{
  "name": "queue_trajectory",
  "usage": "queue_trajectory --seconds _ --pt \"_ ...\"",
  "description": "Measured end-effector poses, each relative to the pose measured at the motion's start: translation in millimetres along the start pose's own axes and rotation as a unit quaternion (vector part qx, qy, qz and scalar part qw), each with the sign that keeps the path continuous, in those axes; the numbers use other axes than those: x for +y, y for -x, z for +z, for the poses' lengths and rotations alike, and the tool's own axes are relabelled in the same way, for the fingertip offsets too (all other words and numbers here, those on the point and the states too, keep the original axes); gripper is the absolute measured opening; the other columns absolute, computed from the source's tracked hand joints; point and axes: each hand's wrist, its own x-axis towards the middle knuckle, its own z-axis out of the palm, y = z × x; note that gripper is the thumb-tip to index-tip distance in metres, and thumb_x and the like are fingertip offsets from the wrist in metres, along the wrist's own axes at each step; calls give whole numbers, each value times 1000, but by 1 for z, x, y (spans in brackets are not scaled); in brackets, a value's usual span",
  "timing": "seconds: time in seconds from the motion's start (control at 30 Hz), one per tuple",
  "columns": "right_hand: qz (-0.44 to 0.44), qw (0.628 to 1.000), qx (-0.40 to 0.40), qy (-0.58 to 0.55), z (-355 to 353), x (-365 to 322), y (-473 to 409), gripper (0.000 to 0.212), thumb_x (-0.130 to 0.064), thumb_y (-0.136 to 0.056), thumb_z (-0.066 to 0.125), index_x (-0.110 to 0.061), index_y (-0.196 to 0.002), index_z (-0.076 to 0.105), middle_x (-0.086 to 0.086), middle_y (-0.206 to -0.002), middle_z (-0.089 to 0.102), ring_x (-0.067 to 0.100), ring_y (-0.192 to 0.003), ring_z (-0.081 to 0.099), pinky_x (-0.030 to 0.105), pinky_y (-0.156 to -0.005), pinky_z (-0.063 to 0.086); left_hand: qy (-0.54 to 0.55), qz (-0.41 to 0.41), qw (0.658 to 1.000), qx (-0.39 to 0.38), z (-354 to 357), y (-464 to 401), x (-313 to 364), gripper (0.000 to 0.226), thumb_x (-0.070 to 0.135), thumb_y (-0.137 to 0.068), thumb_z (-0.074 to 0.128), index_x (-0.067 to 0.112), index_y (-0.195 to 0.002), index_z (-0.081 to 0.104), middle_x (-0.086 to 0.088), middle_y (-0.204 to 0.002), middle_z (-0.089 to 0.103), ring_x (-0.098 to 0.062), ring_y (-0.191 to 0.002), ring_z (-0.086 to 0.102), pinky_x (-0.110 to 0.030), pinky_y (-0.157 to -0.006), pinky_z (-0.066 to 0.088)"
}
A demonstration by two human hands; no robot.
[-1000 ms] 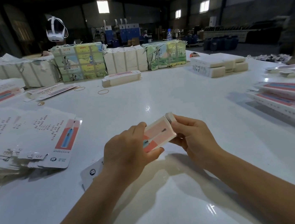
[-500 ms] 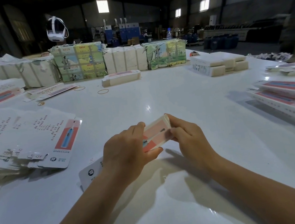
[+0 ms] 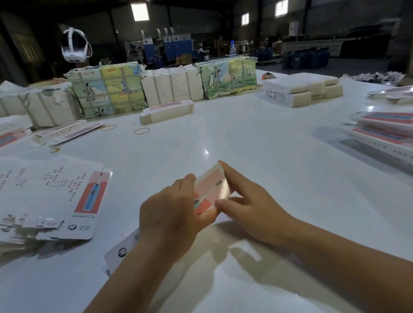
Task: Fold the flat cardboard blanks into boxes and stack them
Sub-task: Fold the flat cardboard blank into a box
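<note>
Head view shows both hands meeting over the near middle of the white table (image 3: 249, 130), closed on one pink-and-white carton (image 3: 211, 191). The left hand (image 3: 168, 213) curls round its near end, fingers over the top face and thumb beneath. The right hand (image 3: 250, 206) pinches the far end, forefinger stretched along the far edge and thumb pressed against the near corner. The carton is tilted, its printed face turned up toward the camera, and is held just above the table; its exact shape is blurred.

Under the left wrist lies a flat white blank (image 3: 121, 252) with a round logo. Further to the left of the hands spreads a fanned pile of flat printed blanks (image 3: 36, 198). Well off to the right of the hands lies a stack of folded long boxes (image 3: 400, 137), pink faces up. Beyond the hands, rubber bands (image 3: 141, 131) lie loose on the table, with a small bundle of blanks (image 3: 166, 112) behind them. Past that stands a row of strapped paper-wrapped bundles (image 3: 171, 88), and a white headset (image 3: 75, 46) shows above the row's left part.
</note>
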Motion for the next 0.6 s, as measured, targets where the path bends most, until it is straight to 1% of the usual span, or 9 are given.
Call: queue_trajectory --seconds 0.1,0.2,0.27,0.3,0.37,0.4,0.47,0.53,0.6 --pt "-14 998 -25 -52 -10 2 -7 40 -2 -88 49 -23 -121 57 -4 -103 66 6 -88 60 21 -80 49 41 -5 999 -10 -3 -1 -7 61 65 -77 57 24 -121 50 5 -113 63 -20 -87 62 -34 -74 55" --pt "9 994 4 -105 -9 6 -10 52 -9 -83 54 -36 -128 49 -15 -128 54 0 -114 53 13 -80 50 74 -1 997 -38 -3 -3 -8 61 62 -76 62 25 -123 49 6 -117 62 -18 -86 63 -30 -74 55" --pt "-40 999 -3 0 -8 6 -7 71 -20 -76 52 -44 -138 27 -24 -142 31 -6 -129 34 9 -96 40 75 12 995 -61 -2 -3 -7 62 61 -75 63 26 -124 47 7 -114 62 -16 -86 63 -30 -76 55" --pt "-79 994 -17 79 -9 6 -7 77 -19 -73 51 -42 -140 23 -21 -146 25 -2 -134 27 11 -105 32 77 15 994 -74 -2 -2 -7 62 61 -75 64 27 -124 47 8 -112 62 -15 -87 63 -30 -76 54" --pt "-162 958 -39 235 -13 13 -8 74 -12 -74 58 -23 -143 34 -4 -149 32 16 -137 26 25 -112 28 106 10 990 -91 -3 0 -8 61 59 -74 63 27 -124 50 11 -106 64 -11 -88 62 -28 -76 51" --pt "-188 937 -39 292 -13 16 -10 67 -11 -77 63 -14 -141 41 3 -145 42 24 -133 33 34 -111 32 116 11 988 -98 -3 0 -10 61 58 -73 63 27 -125 52 11 -104 65 -10 -89 62 -28 -76 50" --pt "-208 908 -33 362 -11 19 -11 56 -15 -81 67 -10 -134 51 7 -131 55 30 -118 46 40 -101 39 98 44 989 -105 -4 -1 -11 60 56 -74 63 20 -122 58 4 -103 67 -15 -90 64 -32 -77 52" --pt "-184 900 -20 395 -12 21 -13 52 -21 -83 67 -12 -132 54 6 -125 59 31 -111 48 42 -92 42 28 122 992 -32 4 -4 -15 59 47 -74 65 3 -113 65 -12 -103 69 -30 -88 67 -43 -77 54" --pt "-126 895 11 428 -26 21 -19 49 -27 -85 64 -18 -132 53 5 -126 57 30 -112 45 43 -89 43 -7 124 992 37 12 -7 -16 57 39 -73 70 -2 -113 63 -20 -112 65 -40 -96 63 -55 -80 51"
